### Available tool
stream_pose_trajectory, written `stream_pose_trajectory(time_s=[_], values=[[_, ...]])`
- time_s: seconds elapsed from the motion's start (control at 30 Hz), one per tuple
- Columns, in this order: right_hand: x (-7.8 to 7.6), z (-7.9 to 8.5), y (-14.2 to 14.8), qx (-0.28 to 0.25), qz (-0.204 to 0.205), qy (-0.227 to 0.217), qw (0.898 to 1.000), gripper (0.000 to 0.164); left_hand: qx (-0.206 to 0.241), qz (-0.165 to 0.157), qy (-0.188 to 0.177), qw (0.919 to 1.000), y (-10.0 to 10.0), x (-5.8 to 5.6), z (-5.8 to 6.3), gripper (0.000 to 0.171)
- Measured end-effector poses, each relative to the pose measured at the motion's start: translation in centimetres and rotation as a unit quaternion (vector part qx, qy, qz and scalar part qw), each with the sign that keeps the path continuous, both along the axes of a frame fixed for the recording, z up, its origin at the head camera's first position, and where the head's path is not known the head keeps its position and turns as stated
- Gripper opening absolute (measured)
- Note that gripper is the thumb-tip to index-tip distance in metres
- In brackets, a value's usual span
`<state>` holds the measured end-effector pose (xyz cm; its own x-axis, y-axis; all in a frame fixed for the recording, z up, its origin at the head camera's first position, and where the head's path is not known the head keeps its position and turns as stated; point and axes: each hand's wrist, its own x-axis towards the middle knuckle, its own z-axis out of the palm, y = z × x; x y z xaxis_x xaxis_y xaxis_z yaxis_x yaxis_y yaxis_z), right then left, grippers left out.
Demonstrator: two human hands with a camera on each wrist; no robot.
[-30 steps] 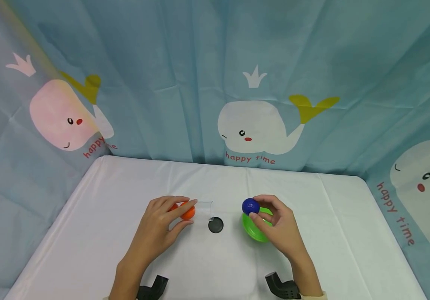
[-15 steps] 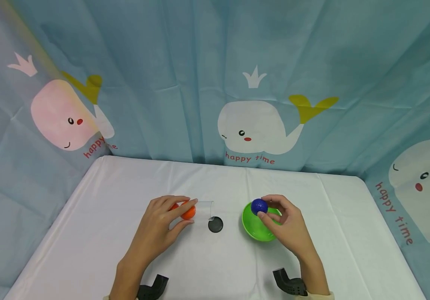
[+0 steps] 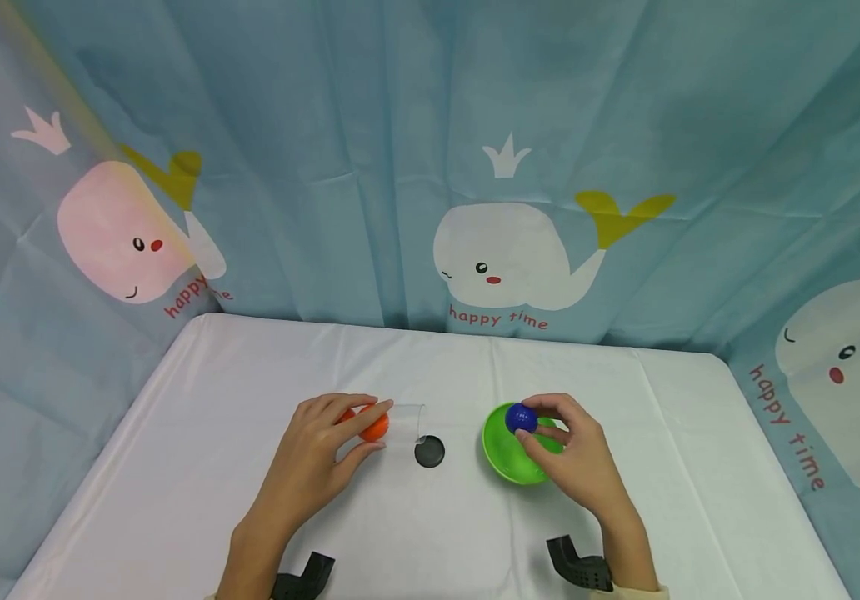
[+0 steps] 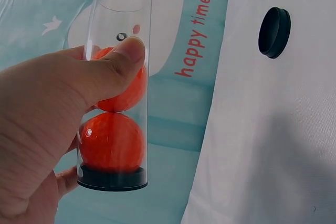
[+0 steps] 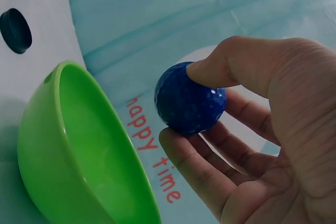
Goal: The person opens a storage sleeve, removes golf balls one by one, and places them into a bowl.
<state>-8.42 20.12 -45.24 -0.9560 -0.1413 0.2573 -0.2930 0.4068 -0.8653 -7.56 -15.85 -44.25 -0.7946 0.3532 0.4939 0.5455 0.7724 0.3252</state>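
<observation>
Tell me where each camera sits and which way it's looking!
Head: on the person's head, facing forward and down at the white table and whale curtain; left hand, right hand and forearms show.
Left wrist: on that wrist, facing the clear tube with orange balls; only the left hand shows.
Right wrist: on that wrist, facing the blue ball and green bowl; only the right hand shows.
Shared: both wrist views show the loose black cap and some of the green bowl.

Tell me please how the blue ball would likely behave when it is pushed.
The blue ball would probably roll easily, being round. Its shiny surface may be slippery between the fingers. It seems stiff: no dent shows where the right hand pinches it.
</observation>
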Motion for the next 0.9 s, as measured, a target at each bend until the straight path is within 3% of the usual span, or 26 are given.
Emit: stream_pose_trajectory(time_s=[0.9], values=[[-0.28,-0.39,-0.62,0.069,-0.014,-0.003,0.998,0.037,0.003,0.000,-0.005,1.0000,-0.01,0.12,-0.06,0.065]])
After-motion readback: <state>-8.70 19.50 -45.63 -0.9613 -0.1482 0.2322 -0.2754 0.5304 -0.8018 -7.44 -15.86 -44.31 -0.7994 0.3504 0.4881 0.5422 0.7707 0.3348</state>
